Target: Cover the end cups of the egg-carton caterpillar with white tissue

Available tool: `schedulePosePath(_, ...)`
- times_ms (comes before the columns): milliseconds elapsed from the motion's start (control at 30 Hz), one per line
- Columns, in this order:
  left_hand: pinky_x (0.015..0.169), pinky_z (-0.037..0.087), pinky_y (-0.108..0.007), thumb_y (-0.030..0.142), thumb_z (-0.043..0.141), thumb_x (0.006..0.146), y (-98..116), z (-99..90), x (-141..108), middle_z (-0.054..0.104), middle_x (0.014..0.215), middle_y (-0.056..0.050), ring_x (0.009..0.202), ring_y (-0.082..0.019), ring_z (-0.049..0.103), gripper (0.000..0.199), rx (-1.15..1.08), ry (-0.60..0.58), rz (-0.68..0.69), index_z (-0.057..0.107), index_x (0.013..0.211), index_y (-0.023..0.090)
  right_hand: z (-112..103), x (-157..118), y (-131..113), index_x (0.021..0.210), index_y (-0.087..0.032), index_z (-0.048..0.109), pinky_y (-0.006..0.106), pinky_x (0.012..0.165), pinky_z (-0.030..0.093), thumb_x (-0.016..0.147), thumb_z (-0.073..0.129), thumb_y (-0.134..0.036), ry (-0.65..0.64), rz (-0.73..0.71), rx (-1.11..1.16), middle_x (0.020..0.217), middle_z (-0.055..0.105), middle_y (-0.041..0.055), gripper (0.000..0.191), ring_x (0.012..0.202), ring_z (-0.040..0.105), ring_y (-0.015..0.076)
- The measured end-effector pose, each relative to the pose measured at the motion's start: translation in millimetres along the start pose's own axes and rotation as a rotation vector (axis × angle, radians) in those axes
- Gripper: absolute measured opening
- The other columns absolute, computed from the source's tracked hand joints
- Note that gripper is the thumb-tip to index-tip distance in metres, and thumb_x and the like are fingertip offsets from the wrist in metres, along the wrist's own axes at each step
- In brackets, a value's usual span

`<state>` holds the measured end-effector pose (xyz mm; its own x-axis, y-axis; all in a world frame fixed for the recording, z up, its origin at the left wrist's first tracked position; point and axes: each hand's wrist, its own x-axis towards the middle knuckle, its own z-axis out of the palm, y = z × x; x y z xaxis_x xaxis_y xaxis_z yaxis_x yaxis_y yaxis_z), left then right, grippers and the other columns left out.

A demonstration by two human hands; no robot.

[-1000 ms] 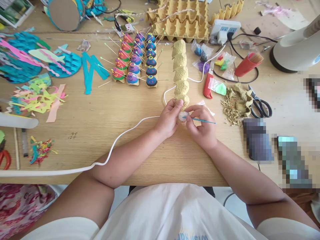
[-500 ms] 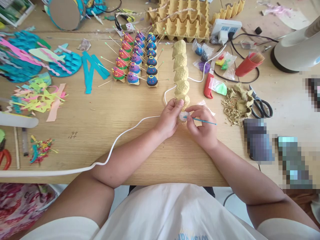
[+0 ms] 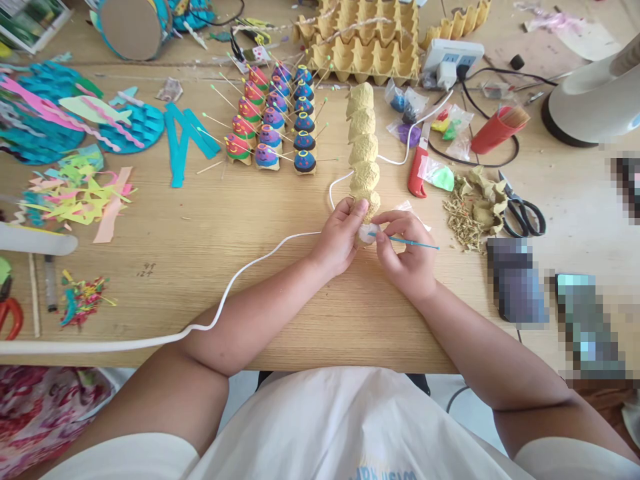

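Observation:
A bumpy yellow egg-carton strip (image 3: 363, 148) stretches away from me, its near end in my left hand (image 3: 337, 241), thumb on top. That near end has a white, clay-like covering (image 3: 369, 233). My right hand (image 3: 407, 257) pinches a thin blue stick (image 3: 405, 241), whose tip touches the white part. To the left of the strip stand three painted rows of egg-carton cups: red-green (image 3: 239, 148), purple-blue (image 3: 267, 155) and dark blue (image 3: 304, 161), with thin green-tipped sticks poking out.
Yellow egg trays (image 3: 367, 57) lie at the back. On the right are a red knife (image 3: 417, 175), carton scraps (image 3: 480, 200), scissors (image 3: 524, 217), a power strip (image 3: 453, 53) and a red cup (image 3: 493, 131). Paper scraps (image 3: 75, 193) lie left; a white cable (image 3: 235, 277) crosses my left arm.
The blue stick and the fingers of my right hand have shifted slightly to the right. The far end of the yellow strip has moved very slightly.

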<state>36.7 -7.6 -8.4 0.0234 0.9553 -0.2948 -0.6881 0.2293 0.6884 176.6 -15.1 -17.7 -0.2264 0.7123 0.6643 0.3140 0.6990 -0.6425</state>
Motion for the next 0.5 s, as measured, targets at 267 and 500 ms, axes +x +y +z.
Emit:
schedulePosePath(267, 0.058, 0.042, -0.018, 0.037, 0.081, 0.098, -0.4, -1.5, 0.5, 0.054, 0.072, 0.007, 0.061, -0.005, 0.051, 0.038, 0.020, 0.002, -0.008, 0.052, 0.080, 0.021, 0.1, -0.1, 1.6, 0.092, -0.027, 0.057, 0.045, 0.086, 0.060, 0.101, 0.065, -0.022, -0.008, -0.007, -0.022, 0.104, 0.080, 0.0057, 0.014, 0.097, 0.076, 0.0241)
schedulePosePath(500, 0.058, 0.043, -0.018, 0.038, 0.082, 0.096, -2.8, -3.8, 1.4, 0.055, 0.074, 0.007, 0.062, -0.005, 0.051, 0.039, 0.005, -0.023, 0.009, 0.051, 0.080, 0.021, 1.0, 0.6, 0.8, 0.092, -0.027, 0.058, 0.044, 0.085, 0.059, 0.100, 0.067, -0.020, -0.007, -0.040, -0.040, 0.104, 0.079, 0.0053, 0.014, 0.095, 0.075, 0.0231)
